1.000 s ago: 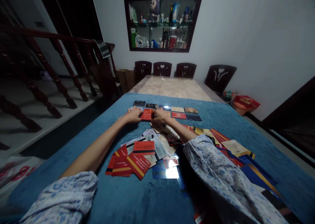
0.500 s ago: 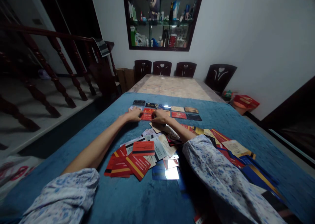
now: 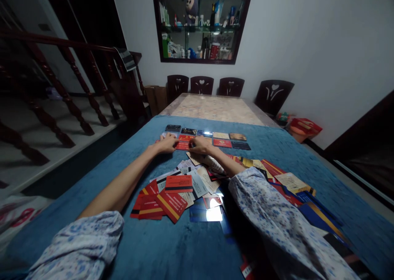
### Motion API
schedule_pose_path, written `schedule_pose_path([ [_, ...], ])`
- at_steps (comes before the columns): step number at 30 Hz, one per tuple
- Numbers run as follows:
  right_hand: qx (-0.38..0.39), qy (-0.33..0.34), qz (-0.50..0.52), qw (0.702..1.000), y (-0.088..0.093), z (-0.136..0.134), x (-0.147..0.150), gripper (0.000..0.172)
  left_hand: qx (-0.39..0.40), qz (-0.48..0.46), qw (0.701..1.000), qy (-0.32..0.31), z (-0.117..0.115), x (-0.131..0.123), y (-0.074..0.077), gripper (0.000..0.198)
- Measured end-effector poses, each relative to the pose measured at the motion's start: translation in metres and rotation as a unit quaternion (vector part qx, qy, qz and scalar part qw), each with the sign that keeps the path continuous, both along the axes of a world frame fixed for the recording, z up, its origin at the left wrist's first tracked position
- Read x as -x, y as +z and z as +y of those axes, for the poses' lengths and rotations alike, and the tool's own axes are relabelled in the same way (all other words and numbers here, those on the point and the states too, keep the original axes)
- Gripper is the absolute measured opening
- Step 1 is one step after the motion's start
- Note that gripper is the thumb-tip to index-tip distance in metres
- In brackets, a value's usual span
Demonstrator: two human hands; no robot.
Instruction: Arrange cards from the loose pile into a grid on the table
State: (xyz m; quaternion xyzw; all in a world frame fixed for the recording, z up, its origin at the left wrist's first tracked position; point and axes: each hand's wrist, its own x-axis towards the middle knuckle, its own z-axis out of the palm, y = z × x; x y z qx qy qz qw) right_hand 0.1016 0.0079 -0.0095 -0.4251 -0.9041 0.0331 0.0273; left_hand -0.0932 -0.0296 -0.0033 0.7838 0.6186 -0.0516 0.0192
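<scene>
My left hand [image 3: 168,143] and my right hand [image 3: 200,145] meet at a small red card [image 3: 182,146] in the front row of laid-out cards. The left fingers are curled down at its left edge; the right fingers pinch its right end and cover part of it. Just behind lies another red card [image 3: 185,138]. To the right are a red card with a gold mark [image 3: 222,143] and a dark card [image 3: 240,145]. The back row includes black cards, a beige card [image 3: 221,135] and a brown card [image 3: 238,136]. Cards under my left hand are mostly hidden.
A loose heap of red, white and blue cards [image 3: 178,184] lies between my forearms. More cards [image 3: 294,184] spread right of my right sleeve. The blue cloth [image 3: 147,247] covers the near table; its bare stone top [image 3: 215,107] shows beyond, with chairs [image 3: 201,85] behind.
Both hands stay at the same red card, with barely any finger movement. The whole view has shifted very slightly; the cards keep their places.
</scene>
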Motion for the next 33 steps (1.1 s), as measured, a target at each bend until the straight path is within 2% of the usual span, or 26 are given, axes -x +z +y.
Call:
schedule_pose_path([
  [5,-0.012,-0.022,-0.005,1.0,0.006,-0.009,-0.013,0.04,-0.012,-0.019,1.0,-0.015,-0.006,0.001,0.003,0.052],
  [10,-0.001,-0.055,-0.002,0.998,0.013,-0.022,-0.032,0.036,-0.07,-0.061,0.996,-0.01,-0.017,-0.002,-0.003,0.038],
  [20,0.002,-0.066,-0.007,0.998,0.006,-0.047,-0.046,0.035,-0.094,-0.13,0.987,-0.019,-0.061,-0.046,-0.011,0.039],
  [27,0.016,-0.052,0.022,0.998,0.004,-0.057,-0.047,0.035,-0.094,-0.123,0.988,-0.002,-0.076,-0.068,-0.008,0.032],
  [33,0.044,-0.048,0.063,0.996,0.002,-0.062,-0.049,0.033,-0.093,-0.104,0.99,-0.016,-0.085,-0.075,-0.006,0.03],
])
